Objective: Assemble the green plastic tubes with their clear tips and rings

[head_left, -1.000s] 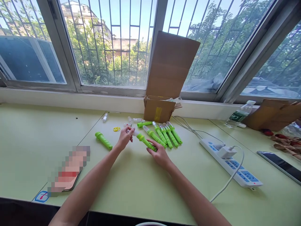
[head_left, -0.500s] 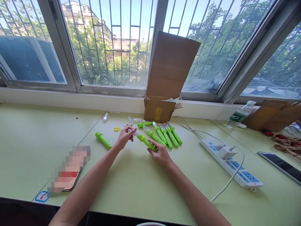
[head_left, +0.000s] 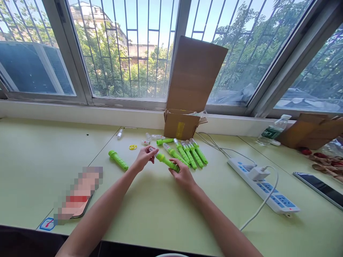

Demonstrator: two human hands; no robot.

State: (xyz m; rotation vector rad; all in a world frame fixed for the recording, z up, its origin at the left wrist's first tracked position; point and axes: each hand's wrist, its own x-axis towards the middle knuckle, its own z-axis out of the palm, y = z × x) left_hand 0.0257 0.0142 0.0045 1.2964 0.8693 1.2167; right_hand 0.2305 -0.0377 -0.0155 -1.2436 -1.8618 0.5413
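Note:
My right hand (head_left: pixel 182 175) grips the lower end of a green plastic flashlight body (head_left: pixel 167 162), tilted up to the left. My left hand (head_left: pixel 144 157) pinches a small clear head piece (head_left: pixel 152 150) right at the flashlight's upper end. Behind them a row of several assembled green flashlights (head_left: pixel 187 151) lies on the pale green table (head_left: pixel 150 210). One more green flashlight body (head_left: pixel 118 160) lies to the left of my left hand.
An open cardboard box (head_left: pixel 182 123) stands at the windowsill. A yellow ring (head_left: pixel 133 146) and small clear parts (head_left: pixel 154 136) lie near it. A white power strip (head_left: pixel 264 185) with cable runs at the right, beyond it a phone (head_left: pixel 318 184), a bottle (head_left: pixel 273 132) and another box (head_left: pixel 311 130).
My left hand has drawn the clear piece in closer to the top of the green body. The right hand has stayed nearly still.

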